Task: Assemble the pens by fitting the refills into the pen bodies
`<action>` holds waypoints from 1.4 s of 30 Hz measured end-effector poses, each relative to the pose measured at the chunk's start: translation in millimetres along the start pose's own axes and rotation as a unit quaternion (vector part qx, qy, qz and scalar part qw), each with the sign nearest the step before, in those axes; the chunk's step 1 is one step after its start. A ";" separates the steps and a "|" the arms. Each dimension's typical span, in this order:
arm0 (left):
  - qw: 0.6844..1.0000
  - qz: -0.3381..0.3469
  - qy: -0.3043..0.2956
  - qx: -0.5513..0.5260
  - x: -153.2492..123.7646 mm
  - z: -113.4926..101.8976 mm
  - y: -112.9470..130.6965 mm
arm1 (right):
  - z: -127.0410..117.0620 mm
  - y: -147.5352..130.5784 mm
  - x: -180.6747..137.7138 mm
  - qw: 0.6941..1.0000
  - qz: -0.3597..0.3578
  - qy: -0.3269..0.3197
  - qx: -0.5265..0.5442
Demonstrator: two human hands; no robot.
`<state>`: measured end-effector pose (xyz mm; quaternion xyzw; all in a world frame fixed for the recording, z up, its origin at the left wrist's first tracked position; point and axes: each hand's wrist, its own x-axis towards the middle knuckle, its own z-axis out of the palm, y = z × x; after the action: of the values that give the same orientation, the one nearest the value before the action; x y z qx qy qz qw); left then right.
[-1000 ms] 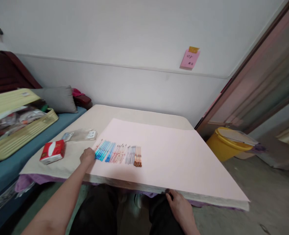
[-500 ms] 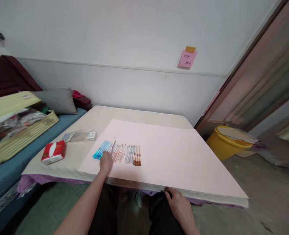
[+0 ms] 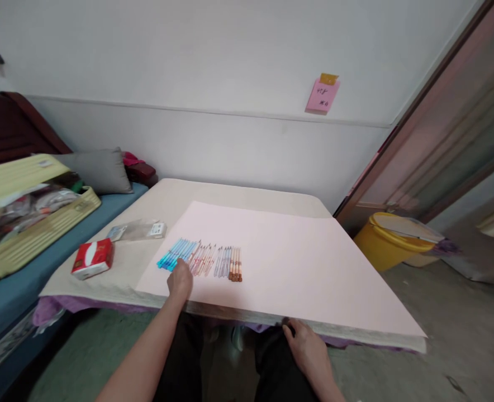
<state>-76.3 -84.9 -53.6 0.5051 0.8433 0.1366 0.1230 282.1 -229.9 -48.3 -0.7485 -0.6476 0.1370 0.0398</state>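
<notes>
My left hand (image 3: pixel 180 279) is over the near edge of a row of slim pens, its fingers curled at the right end of the blue pens (image 3: pixel 175 254). A pen (image 3: pixel 195 249) slants from beside its fingertips and seems pinched there, low against the row; the grip is partly hidden. To its right lie pinkish pens (image 3: pixel 207 258), then greyish pens (image 3: pixel 222 261), and several orange-brown pens (image 3: pixel 236 265) at the right end. My right hand (image 3: pixel 308 347) rests on my right thigh by the table's front edge, thumb apart, holding nothing visible.
A pale pink sheet (image 3: pixel 305 268) covers much of the table. Left of it are a clear plastic packet (image 3: pixel 138 230) and a red tissue pack (image 3: pixel 91 258). A yellow bin (image 3: pixel 381 243) stands at the right; a blue bench (image 3: pixel 69 226) holds an open yellow case (image 3: pixel 62 223).
The pen at my left hand has come down from a raised position to lie low in the row. My right hand has stayed on my thigh. The view has shifted slightly.
</notes>
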 end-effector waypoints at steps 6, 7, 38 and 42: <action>0.999 0.009 -0.001 0.034 -6.8 1.3 0.7 | 0.6 0.5 -0.6 1.000 -0.005 0.001 -0.004; 0.999 0.010 0.000 0.038 -7.1 1.7 0.3 | 0.8 0.7 -0.5 1.000 -0.007 0.002 -0.006; 0.992 -0.029 0.116 -0.048 -21.3 -10.1 -17.0 | 2.5 -1.6 -8.3 0.999 -0.023 0.020 -0.031; 0.984 -0.092 0.132 -0.073 -12.2 -11.5 -27.1 | 3.0 -3.0 -11.3 0.997 -0.037 0.032 -0.052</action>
<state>-96.9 -109.3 -51.7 0.3928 0.8827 0.2511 0.0588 277.0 -240.8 -48.8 -0.7291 -0.6795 0.0776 0.0260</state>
